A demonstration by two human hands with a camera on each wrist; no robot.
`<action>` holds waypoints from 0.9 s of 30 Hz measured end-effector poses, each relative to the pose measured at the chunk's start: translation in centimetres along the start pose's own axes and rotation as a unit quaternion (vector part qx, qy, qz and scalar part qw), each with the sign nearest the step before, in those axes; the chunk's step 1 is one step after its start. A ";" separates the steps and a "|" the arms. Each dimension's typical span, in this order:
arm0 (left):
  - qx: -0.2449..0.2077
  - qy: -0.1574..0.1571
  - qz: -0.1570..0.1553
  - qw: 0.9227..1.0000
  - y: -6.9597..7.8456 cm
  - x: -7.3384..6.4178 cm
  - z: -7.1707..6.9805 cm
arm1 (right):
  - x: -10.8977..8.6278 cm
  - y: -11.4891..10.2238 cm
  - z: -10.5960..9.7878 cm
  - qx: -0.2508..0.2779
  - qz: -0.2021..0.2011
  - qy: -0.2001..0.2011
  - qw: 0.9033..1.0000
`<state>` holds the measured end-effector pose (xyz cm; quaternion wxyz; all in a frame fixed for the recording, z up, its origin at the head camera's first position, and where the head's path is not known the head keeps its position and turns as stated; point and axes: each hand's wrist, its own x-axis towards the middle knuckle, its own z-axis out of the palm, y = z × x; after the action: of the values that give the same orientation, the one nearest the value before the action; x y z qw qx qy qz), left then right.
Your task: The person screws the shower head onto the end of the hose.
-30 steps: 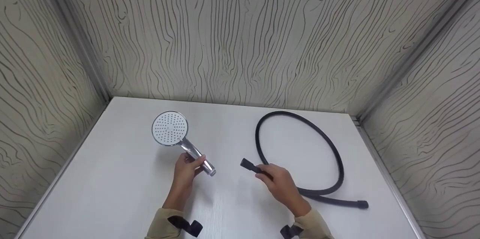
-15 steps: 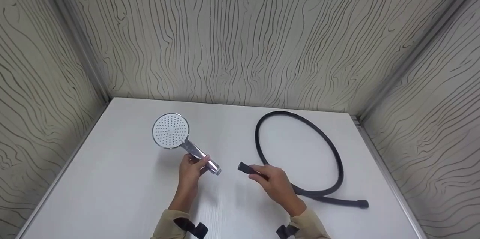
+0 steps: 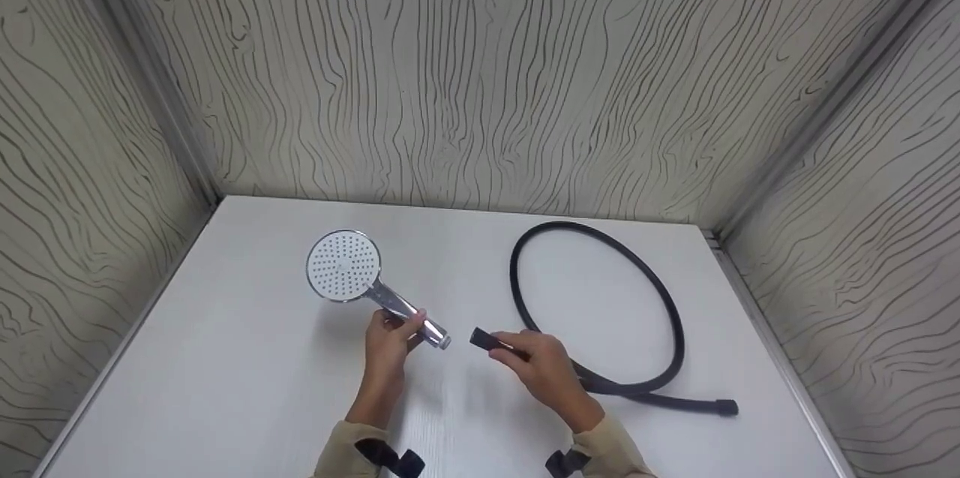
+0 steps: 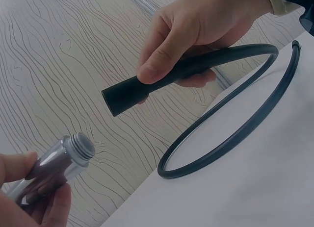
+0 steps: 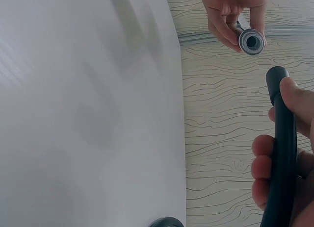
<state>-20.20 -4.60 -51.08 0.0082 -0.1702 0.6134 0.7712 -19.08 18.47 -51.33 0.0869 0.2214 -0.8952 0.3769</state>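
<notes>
My left hand (image 3: pixel 388 347) grips the chrome handle of a round shower head (image 3: pixel 343 266), its white nozzle face turned up. The handle's threaded end (image 4: pixel 82 146) is bare and points toward the hose. My right hand (image 3: pixel 544 369) pinches a black shower hose (image 3: pixel 679 328) just behind its connector (image 3: pixel 482 339), which faces the threaded end across a small gap. Thumb and curled fingers wrap the hose in the right wrist view, where the handle's hollow end (image 5: pixel 251 41) also shows. Both held ends are raised above the table.
The rest of the hose loops over the right side of the white table (image 3: pixel 247 358). Its other end fitting (image 3: pixel 726 407) lies near the right edge. Wood-patterned panels (image 3: pixel 450 73) enclose the back and sides.
The left hand has carried the shower head right and slightly toward me. The right hand has brought the hose connector left and slightly down, so the gap between the two ends has narrowed.
</notes>
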 end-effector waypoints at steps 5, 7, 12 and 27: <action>0.000 -0.005 0.013 1.000 0.0 -0.2 0.4 | 0.0 0.3 0.4 0.041 0.026 -0.037 0.998; -0.002 -0.006 0.016 1.000 0.0 -0.4 0.5 | -0.1 0.3 0.6 0.047 0.030 -0.049 0.997; -0.005 -0.007 0.016 1.000 -0.2 -0.7 0.8 | -0.1 0.2 1.0 0.050 0.026 -0.061 0.997; -0.008 -0.007 0.022 1.000 -0.3 -0.8 1.4 | 0.0 -0.4 1.3 0.058 0.005 -0.053 0.997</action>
<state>-19.69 -2.98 -50.90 -0.0062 -0.1511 0.6107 0.7773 -18.93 17.31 -52.01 0.0246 0.2411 -0.8764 0.4161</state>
